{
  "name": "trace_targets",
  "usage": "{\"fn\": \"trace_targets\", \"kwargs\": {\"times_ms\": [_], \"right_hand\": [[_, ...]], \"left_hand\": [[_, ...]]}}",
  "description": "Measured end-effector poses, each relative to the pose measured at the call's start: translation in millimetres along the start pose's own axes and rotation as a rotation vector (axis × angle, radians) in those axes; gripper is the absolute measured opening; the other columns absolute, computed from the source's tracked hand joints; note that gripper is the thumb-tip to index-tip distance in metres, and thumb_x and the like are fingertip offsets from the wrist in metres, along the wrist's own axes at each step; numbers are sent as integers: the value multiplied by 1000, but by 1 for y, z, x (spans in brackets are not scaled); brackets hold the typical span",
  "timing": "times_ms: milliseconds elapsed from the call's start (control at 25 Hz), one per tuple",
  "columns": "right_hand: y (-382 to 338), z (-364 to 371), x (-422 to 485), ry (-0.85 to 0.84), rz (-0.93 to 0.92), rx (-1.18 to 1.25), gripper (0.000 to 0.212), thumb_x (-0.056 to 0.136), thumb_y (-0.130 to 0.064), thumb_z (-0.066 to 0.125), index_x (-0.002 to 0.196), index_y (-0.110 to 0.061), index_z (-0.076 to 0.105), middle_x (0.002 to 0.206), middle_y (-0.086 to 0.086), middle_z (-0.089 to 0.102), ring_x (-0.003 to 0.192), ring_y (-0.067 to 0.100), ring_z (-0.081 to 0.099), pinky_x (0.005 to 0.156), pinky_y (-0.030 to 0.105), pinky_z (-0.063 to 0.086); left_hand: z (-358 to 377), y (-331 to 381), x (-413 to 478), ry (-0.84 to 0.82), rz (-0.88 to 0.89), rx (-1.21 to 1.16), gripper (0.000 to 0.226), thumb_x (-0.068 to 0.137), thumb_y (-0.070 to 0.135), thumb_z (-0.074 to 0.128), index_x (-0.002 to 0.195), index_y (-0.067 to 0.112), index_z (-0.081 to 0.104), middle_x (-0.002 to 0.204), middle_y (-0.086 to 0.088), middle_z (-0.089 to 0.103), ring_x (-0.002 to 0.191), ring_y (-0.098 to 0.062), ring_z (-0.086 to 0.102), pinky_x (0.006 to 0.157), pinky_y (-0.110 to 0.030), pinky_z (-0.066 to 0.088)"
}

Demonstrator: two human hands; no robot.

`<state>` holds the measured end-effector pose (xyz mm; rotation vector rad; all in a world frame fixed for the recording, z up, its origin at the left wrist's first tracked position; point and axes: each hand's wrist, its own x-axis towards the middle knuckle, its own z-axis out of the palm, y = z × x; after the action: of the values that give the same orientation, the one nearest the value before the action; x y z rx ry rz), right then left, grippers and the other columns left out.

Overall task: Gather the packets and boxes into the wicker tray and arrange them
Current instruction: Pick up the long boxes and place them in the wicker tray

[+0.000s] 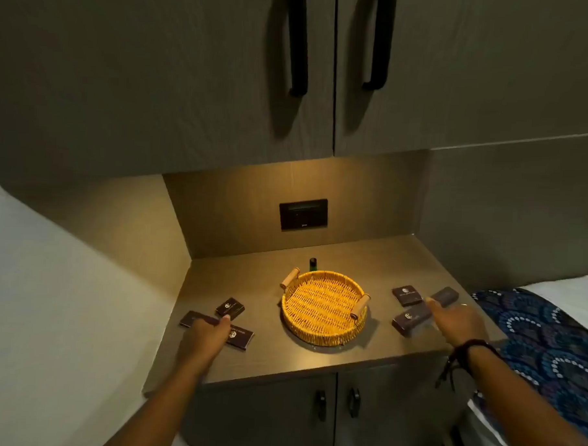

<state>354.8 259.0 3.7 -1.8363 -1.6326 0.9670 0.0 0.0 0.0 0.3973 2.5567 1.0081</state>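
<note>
Nothing is in the wicker tray (322,308) yet; it sits bare in the middle of the counter (250,275), so I judge the gathering has barely begun. My left hand (207,335) lies over the long flat packet (239,335) near the counter's left front, fingers draped on it and a fingertip reaching toward the small box (230,308) just behind; I cannot tell whether I have actually gripped anything. My right hand (457,319) reaches in among three dark boxes on the right: a square box (406,295) nearest the tray, a far box (446,295) near the counter's edge, and a near box (411,320) by my fingers, which are spread loose and holding nothing that I can see. All five pieces remain on the counter, well apart from the tray. A small dark bottle (313,264) stands behind the tray.
</note>
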Motion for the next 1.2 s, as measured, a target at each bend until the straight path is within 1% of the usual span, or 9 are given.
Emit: {"fn": "trace_targets", "kwargs": {"times_ms": [160, 240, 360, 520, 640, 760, 920, 1080, 1200], "right_hand": [[2, 23, 52, -144, 184, 55, 68, 82, -54, 71, 119, 3, 60, 105, 27, 67, 90, 39, 63, 90, 51, 55], [6, 40, 65, -221, 222, 43, 59, 81, -48, 76, 108, 2, 61, 92, 23, 67, 86, 39, 62, 91, 52, 54], [11, 52, 83, -202, 244, 11, 47, 80, -45, 78, 72, -9, 49, 72, 16, 59, 69, 33, 57, 82, 48, 57], [10, 57, 92, -180, 250, 5, 49, 80, -48, 77, 68, -13, 45, 70, 14, 58, 67, 31, 57, 60, 39, 51], [8, 59, 95, -195, 252, -27, 45, 84, -48, 72, 90, -5, 58, 69, 11, 55, 63, 27, 53, 52, 33, 40], [3, 61, 93, -197, 253, -22, 46, 85, -44, 72, 108, -6, 59, 75, 11, 60, 66, 27, 56, 59, 36, 48], [0, 58, 89, -209, 286, 5, 52, 85, -42, 72, 117, -3, 60, 98, 19, 68, 77, 31, 63, 51, 34, 48], [-4, 55, 86, -193, 363, 106, 56, 84, -37, 75, 124, -3, 57, 103, 21, 67, 83, 33, 66, 74, 43, 59], [-5, 54, 81, -185, 388, 207, 58, 84, -34, 75, 129, -5, 54, 109, 20, 65, 90, 35, 64, 77, 46, 58]], "left_hand": [[25, 11, 12, 50, -222, -129, 51, 89, 52, 62, 111, 6, 65, 94, -11, 74, 88, -29, 70, 86, -45, 59], [38, 15, 13, 41, -266, -87, 53, 88, 55, 63, 109, 6, 67, 91, -9, 74, 86, -28, 71, 85, -44, 60], [48, 21, 21, 45, -300, 3, 53, 89, 55, 62, 110, 6, 66, 96, -10, 74, 92, -28, 71, 92, -46, 56], [50, 24, 28, 85, -327, 59, 53, 90, 50, 63, 118, 5, 60, 107, -13, 72, 98, -30, 68, 96, -46, 52], [54, 18, 37, 95, -335, 55, 51, 90, 44, 67, 120, 4, 60, 107, -15, 71, 98, -30, 68, 94, -46, 53], [53, 11, 47, 82, -302, 16, 46, 88, 40, 70, 116, 5, 63, 100, -14, 72, 91, -30, 70, 91, -47, 56], [52, 4, 52, 64, -254, -28, 41, 87, 38, 71, 111, 6, 63, 95, -13, 72, 86, -30, 71, 89, -48, 56], [46, 8, 55, 38, -205, -14, 37, 88, 41, 69, 105, 9, 65, 91, -11, 73, 82, -27, 71, 86, -46, 58], [37, 23, 53, 53, -152, -26, 36, 85, 47, 67, 96, 13, 68, 79, -7, 73, 68, -23, 71, 76, -41, 61]]}}
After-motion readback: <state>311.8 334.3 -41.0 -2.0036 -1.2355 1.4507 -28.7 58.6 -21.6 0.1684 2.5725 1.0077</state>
